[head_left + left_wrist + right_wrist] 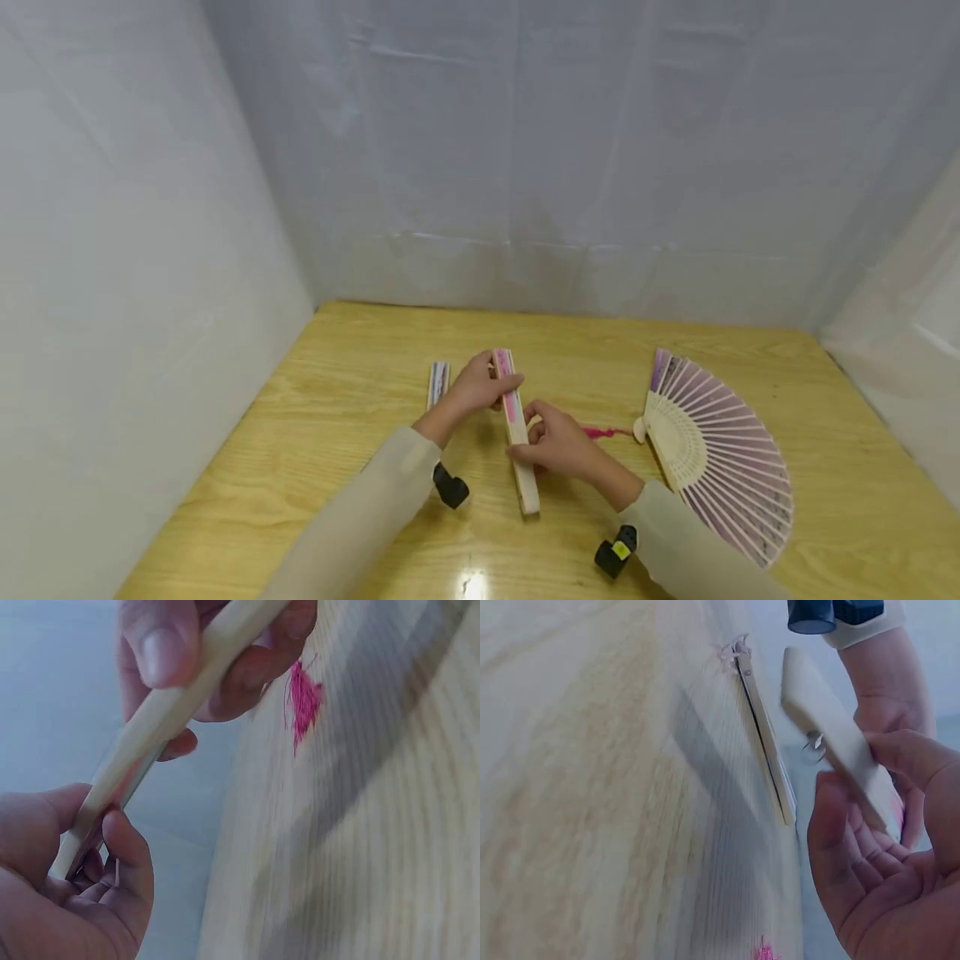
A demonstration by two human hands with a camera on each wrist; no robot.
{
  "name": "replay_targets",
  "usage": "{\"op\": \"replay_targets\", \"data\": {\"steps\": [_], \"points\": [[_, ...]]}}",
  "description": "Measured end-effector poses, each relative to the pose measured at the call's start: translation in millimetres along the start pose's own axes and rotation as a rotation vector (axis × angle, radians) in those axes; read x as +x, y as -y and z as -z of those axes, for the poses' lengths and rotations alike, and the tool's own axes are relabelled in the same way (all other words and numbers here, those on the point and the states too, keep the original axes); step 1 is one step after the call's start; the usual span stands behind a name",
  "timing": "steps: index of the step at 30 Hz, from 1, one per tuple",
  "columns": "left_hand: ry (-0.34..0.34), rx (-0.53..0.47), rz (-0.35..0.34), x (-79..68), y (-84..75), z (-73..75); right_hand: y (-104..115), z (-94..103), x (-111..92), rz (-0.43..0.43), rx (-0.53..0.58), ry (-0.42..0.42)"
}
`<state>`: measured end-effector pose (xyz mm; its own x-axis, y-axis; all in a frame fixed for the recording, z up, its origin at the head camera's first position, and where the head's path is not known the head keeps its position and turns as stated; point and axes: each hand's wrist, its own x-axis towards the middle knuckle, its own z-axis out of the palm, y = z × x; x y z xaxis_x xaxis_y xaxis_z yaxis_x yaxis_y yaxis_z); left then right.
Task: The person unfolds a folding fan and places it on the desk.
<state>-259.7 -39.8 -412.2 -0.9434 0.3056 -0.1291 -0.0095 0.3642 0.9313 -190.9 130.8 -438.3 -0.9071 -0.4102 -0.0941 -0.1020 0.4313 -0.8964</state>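
Observation:
A folded hand fan [516, 421] with pale wooden ribs and a pink-patterned strip is held up over the table in both hands. My left hand [474, 385] grips its far end, thumb across the top. Nearer its lower half, my right hand [558, 442] pinches it between thumb and fingers. In the right wrist view a small metal ring sits at the near end of the folded fan [821, 697]. A second folded fan [438, 379] lies on the table left of my left hand, partly hidden by it in the head view.
To the right, a spread purple fan [720, 467] lies on the wooden table [360, 350], its pink tassel [600, 432] stretching left toward my right hand. White sheeting [480, 167] rises behind the table and on both sides. Each wrist carries a black camera [617, 552].

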Motion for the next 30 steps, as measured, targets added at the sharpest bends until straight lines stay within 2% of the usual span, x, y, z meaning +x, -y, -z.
{"op": "replay_targets", "data": {"steps": [5, 9, 18, 25, 30], "points": [[0.033, -0.068, 0.010, -9.0, 3.7, -3.0, -2.3, -0.3, -7.9, 0.008, 0.125, 0.064], [0.045, -0.091, 0.010, -13.2, 6.7, -6.3, -3.9, 0.5, -12.9, -0.008, 0.181, 0.094], [0.091, -0.194, 0.008, -15.6, 11.5, -9.3, -4.4, 7.1, -17.8, -0.017, 0.219, 0.101], [0.109, -0.207, 0.014, -20.3, 13.5, -12.8, -8.5, 9.9, -18.2, 0.006, 0.244, 0.104], [0.120, -0.294, 0.017, -23.0, 18.9, -15.8, -10.6, 11.4, -19.8, 0.035, 0.267, 0.101]]}}
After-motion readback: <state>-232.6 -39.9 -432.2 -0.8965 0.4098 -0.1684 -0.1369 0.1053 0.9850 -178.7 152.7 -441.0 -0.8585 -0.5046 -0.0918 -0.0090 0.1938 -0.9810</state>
